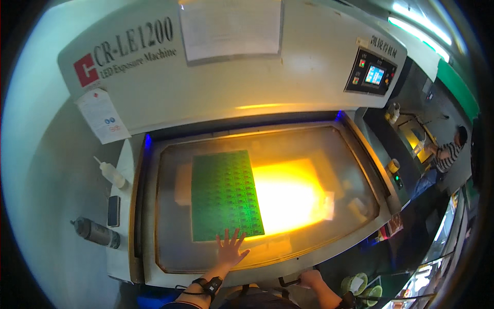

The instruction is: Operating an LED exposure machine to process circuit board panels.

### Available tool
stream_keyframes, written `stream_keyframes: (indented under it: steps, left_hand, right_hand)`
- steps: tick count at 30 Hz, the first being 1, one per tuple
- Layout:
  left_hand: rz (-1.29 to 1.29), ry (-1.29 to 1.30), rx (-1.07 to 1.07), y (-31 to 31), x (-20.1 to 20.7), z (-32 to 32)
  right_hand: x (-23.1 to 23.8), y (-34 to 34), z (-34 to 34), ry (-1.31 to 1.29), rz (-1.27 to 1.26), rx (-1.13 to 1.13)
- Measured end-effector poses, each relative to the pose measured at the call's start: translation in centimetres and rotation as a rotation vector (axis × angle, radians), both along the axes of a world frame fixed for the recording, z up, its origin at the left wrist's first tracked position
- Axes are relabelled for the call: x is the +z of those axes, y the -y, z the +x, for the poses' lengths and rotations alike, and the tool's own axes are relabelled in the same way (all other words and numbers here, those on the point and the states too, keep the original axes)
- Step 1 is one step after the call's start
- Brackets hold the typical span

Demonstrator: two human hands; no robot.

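A green circuit board panel (222,193), printed with rows of small repeated patterns, lies on the left part of the framed, film-like bed (288,247) of an exposure machine. Yellow light glows brightly beside the panel's right edge. My left hand (230,251) has its fingers spread at the panel's near edge, fingertips over its border. A dark band with a small device circles that wrist. At the machine's front edge, my right hand (310,279) is closed around a black handle (289,282), with part of the grip hidden by the fingers.
A squeeze bottle (112,175), a phone (113,211) and a grey flask (96,232) are on the left ledge. The machine's hood (226,87) rises behind, with a control panel (371,73). Another person (446,154) works at far right. Green buckets (355,283) stand lower right.
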State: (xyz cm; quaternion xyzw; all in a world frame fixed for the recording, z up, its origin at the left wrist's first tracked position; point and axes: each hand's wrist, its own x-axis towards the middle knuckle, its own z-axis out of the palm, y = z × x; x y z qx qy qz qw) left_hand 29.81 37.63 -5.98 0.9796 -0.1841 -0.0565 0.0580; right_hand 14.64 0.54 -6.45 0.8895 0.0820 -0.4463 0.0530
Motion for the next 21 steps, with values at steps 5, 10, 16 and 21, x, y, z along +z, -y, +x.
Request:
stream_keyframes:
  steps: [5,10,16,21]
  left_hand:
    - [0.031,0.067,0.043,-0.2,1.3,0.3]
    - [-0.011,0.061,0.028,0.4,0.7,0.0]
    - [0.148,0.209,0.063,1.3,-1.4,-0.8]
    - [0.097,-0.439,0.366,8.5,1.9,-0.6]
  right_hand:
    - [3.3,-1.0,1.4,-0.042,-0.037,0.007]
    - [2.9,-0.1,0.2,0.091,0.07,-0.012]
    - [3.6,-0.9,-0.6,0.289,0.245,-0.018]
    - [5.8,-0.7,-4.3,0.636,0.904,-0.066]
